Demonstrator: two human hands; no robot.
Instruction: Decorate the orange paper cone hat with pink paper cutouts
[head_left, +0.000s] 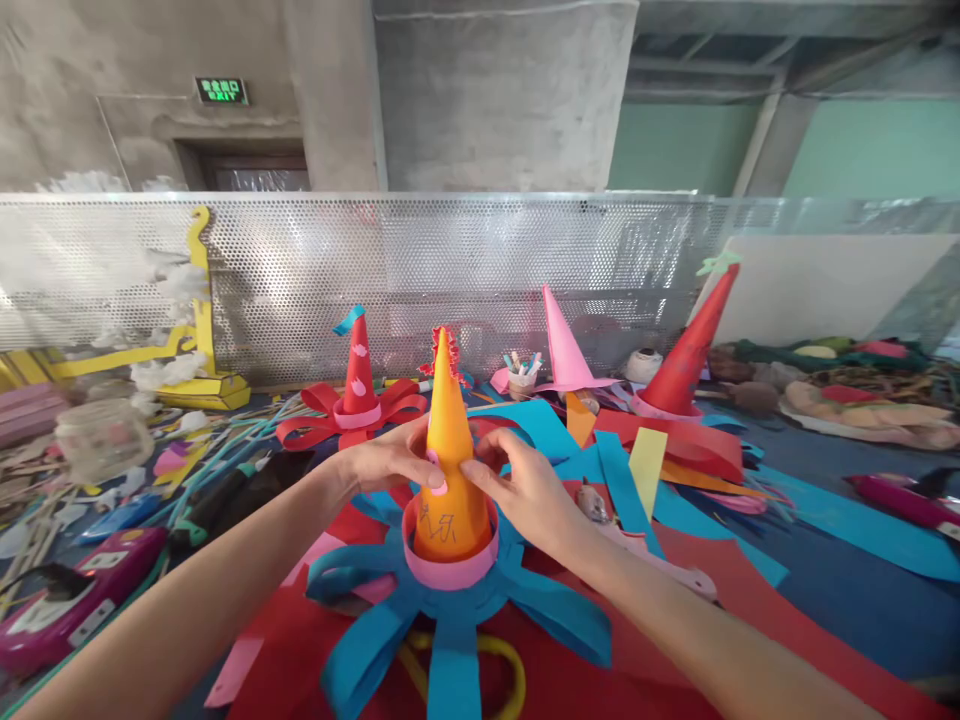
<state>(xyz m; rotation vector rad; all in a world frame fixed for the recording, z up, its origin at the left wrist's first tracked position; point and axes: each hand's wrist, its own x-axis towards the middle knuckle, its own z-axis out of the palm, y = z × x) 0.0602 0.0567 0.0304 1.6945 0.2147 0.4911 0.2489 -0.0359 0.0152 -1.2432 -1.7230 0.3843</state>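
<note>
An orange paper cone hat (444,430) stands upright in front of me, with red crinkled trim round its tip and pen marks low on its side. Its base sits inside a pink paper ring (452,570), above blue looped paper strips (454,655) that spread outward. My left hand (397,460) grips the cone from the left, thumb by a small pink patch. From the right, my right hand (517,480) holds the same cone, thumb pressed on its front. The far fingers of both hands are partly hidden behind it. Yellow scissor handles (502,670) show under the blue loops.
Behind stand a smaller red cone hat (358,375), a pink cone hat (564,350) and a tall red cone hat (691,345). Magenta power strips (90,595) lie at both sides. A cup of markers (522,378) and a clear jar (103,435) stand farther back.
</note>
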